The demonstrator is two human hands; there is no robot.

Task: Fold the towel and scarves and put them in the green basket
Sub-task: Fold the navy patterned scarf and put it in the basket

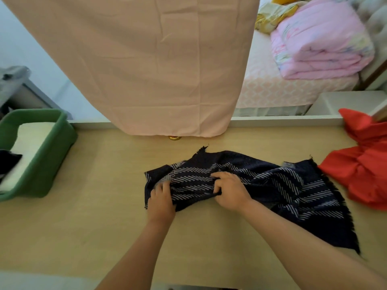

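Tabletop [83,206] | left grip [161,200] pinches navy scarf [282,185]; right grip [229,191] clutches fold

Woven scarf [272,185], matt wooden table [83,216]

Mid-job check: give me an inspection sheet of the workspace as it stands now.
Surface: pale wooden table.
Job's things: navy striped scarf bunched mid-table, not yet folded; red cloth crumpled at the right edge; green basket at left holds a folded white towel and a dark item.
Clutter: small gold object at the lower edge of the pink sheet.
Grippers: left hand and right hand both grip the navy striped scarf.
Cables: nothing seen.
Surroundings: pink sheet hangs behind the table; bed with pink quilt beyond.
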